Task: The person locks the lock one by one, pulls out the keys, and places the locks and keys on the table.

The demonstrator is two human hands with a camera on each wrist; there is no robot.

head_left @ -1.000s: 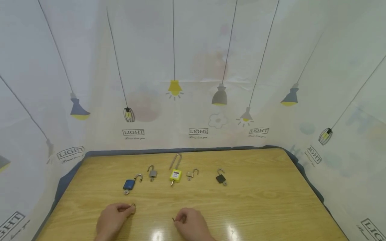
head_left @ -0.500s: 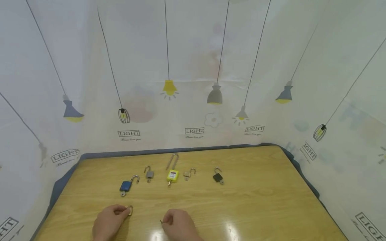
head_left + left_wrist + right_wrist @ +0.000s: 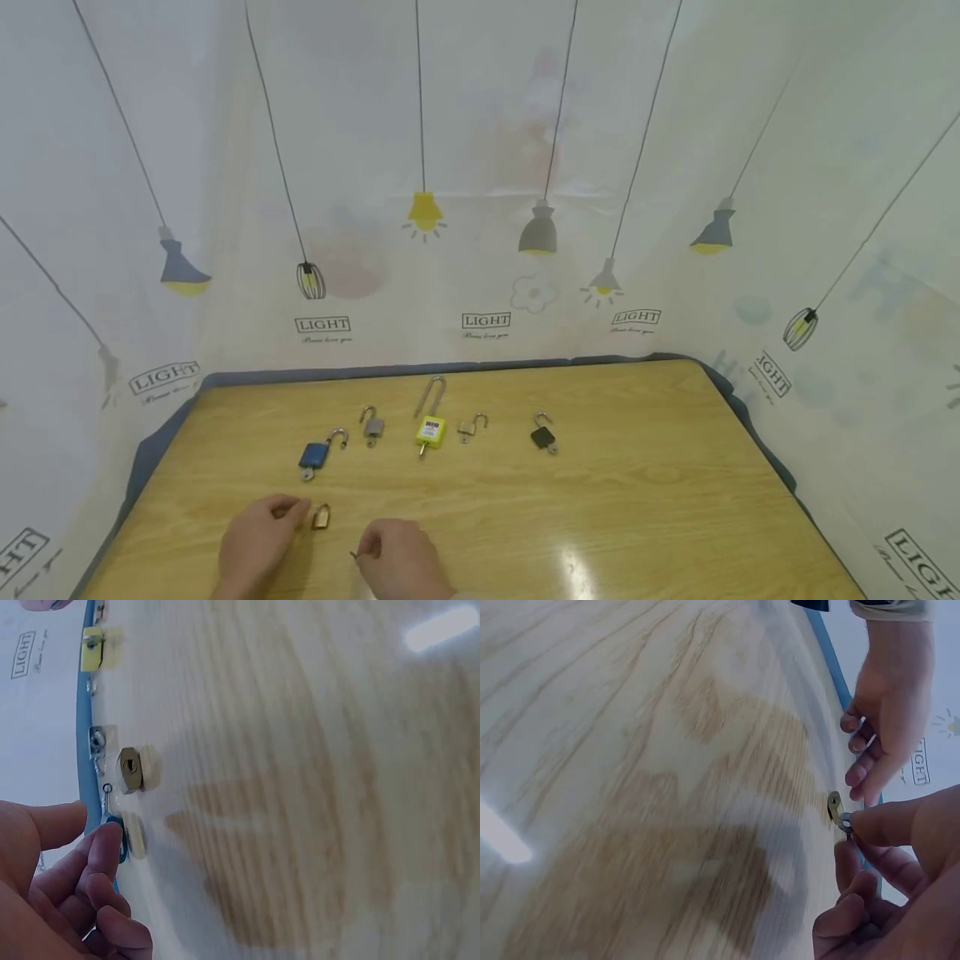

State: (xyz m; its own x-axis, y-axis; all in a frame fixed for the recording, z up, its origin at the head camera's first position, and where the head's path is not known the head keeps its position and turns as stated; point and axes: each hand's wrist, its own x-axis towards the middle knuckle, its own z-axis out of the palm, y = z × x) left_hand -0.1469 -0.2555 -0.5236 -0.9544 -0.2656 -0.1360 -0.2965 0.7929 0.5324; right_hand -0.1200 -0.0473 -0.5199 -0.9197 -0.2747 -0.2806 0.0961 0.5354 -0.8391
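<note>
A small brass padlock [image 3: 321, 517] rests on the table, its keyhole end facing me in the left wrist view. Just left of it is my left hand [image 3: 258, 537], with thumb and forefinger apart and nothing between them. My right hand [image 3: 401, 557] pinches a small key [image 3: 355, 555] between thumb and forefinger, to the right of the padlock and nearer to me. In the right wrist view the key [image 3: 845, 820] overlaps the padlock's edge; whether they touch I cannot tell. The bow of the key is partly hidden by my fingers.
Beyond the hands lie several padlocks with raised shackles: blue [image 3: 314, 455], grey [image 3: 373, 427], yellow with a long shackle [image 3: 431, 431], small brass-coloured [image 3: 467, 428] and black [image 3: 542, 437]. Keys stick out of their bottoms. A lamp-printed cloth [image 3: 480, 250] hangs around the table's edges.
My left hand has let go of the brass padlock and drawn slightly left. My right hand has moved left with the key, closer to the padlock. The view has shifted a little.
</note>
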